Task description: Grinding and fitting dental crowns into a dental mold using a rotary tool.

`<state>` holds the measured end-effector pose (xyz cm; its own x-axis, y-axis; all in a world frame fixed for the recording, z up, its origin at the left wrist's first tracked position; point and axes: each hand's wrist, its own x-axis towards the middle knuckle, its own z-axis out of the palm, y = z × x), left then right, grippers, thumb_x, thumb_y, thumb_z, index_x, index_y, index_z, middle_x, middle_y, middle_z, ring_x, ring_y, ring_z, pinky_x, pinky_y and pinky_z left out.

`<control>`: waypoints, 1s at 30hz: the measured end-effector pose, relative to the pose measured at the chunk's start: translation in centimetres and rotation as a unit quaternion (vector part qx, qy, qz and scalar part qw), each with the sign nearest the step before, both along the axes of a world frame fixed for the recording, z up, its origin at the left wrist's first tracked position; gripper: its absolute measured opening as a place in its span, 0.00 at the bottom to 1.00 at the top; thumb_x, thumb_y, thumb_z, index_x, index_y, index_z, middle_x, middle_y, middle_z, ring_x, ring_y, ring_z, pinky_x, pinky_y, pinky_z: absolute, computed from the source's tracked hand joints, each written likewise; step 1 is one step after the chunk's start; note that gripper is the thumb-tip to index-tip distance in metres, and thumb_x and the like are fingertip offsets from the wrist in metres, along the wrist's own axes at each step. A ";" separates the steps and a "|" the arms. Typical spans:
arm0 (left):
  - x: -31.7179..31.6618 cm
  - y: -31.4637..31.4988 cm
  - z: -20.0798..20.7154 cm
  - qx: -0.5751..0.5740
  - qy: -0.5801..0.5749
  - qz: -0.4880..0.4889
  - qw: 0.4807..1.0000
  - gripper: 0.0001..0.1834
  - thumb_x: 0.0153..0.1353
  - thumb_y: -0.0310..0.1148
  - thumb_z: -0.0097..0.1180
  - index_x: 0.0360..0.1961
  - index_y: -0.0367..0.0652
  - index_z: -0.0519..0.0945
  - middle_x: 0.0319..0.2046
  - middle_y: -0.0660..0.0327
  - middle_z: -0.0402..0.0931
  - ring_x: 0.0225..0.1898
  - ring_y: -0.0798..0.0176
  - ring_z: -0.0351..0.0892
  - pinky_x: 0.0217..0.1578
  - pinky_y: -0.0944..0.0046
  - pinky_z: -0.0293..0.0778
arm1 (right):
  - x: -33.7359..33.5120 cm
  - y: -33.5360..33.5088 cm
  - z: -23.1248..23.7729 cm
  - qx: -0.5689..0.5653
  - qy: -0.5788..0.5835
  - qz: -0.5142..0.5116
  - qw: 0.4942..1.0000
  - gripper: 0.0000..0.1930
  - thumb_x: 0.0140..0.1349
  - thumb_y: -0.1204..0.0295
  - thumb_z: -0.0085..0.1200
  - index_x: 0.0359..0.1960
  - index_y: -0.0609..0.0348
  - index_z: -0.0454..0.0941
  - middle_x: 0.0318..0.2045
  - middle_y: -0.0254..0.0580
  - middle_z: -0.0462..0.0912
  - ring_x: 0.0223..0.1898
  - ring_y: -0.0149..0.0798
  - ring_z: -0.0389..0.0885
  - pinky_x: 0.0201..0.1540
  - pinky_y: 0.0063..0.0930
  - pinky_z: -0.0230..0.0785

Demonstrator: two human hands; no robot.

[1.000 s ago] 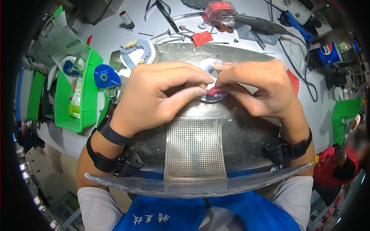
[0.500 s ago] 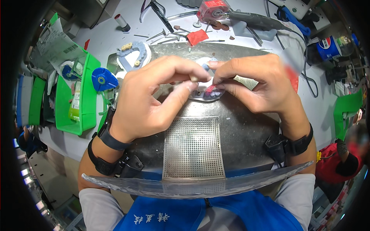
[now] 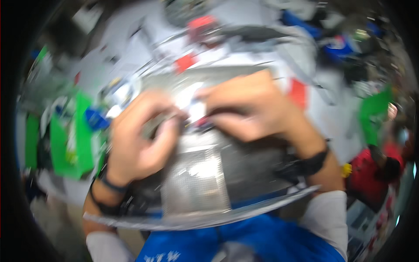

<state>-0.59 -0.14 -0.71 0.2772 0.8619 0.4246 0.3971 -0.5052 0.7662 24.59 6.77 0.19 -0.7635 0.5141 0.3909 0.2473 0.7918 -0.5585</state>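
Note:
The whole view is smeared by motion. A white dental model (image 3: pixel 197 110) with a reddish-pink patch lies between my hands over the metal work surface. My right hand (image 3: pixel 251 109) has its thumb and forefinger closed on the model's right side. At the model's left edge, my left hand (image 3: pixel 142 135) holds its thumb and fingertips together in a pinch. Whatever sits between those fingertips is too blurred to name. A second dental model (image 3: pixel 121 91), white and grey-blue with yellowish teeth, rests just beyond my left hand.
A perforated metal plate (image 3: pixel 192 183) lies in front of me, behind a curved clear shield (image 3: pixel 209 222). Green bins (image 3: pixel 83 144) stand at the left. A grey handpiece (image 3: pixel 255 32) and a red square (image 3: pixel 185 63) lie at the back. Another person in red (image 3: pixel 369 174) is at right.
The scene has shifted and tilted in view, and it is now blurred. Both hands appear further left in the picture, still closed at the dental model.

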 end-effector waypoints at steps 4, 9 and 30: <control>0.6 -0.1 0.4 -0.080 -0.010 0.010 0.997 0.07 0.71 0.19 0.51 0.48 0.31 0.74 0.42 0.52 0.81 0.47 0.64 0.84 0.49 0.63 0.78 | 0.1 0.7 -1.9 0.027 0.121 0.016 0.992 0.09 0.47 0.74 0.67 0.32 0.52 0.85 0.29 0.41 0.84 0.31 0.51 0.84 0.34 0.40 0.77; 0.7 -0.5 -0.3 -0.066 0.027 0.064 0.995 0.07 0.64 0.20 0.56 0.42 0.34 0.80 0.39 0.55 0.80 0.41 0.61 0.78 0.46 0.65 0.71 | -0.6 1.2 -2.0 0.038 0.092 0.028 0.995 0.08 0.44 0.74 0.66 0.29 0.52 0.84 0.28 0.38 0.85 0.32 0.49 0.84 0.34 0.41 0.76; 0.5 1.1 0.6 0.017 0.079 -0.047 0.996 0.12 0.50 0.21 0.73 0.38 0.41 0.89 0.41 0.60 0.87 0.50 0.55 0.83 0.55 0.56 0.75 | 0.3 0.4 -0.9 0.084 0.043 0.007 0.996 0.10 0.49 0.73 0.71 0.35 0.48 0.88 0.37 0.39 0.91 0.39 0.42 0.90 0.40 0.33 0.81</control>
<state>-0.05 0.93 -0.16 0.4213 0.8154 0.3970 0.4619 -0.5696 0.6798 24.93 7.19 -0.71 -0.7302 0.4252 0.5349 0.1914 0.8787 -0.4372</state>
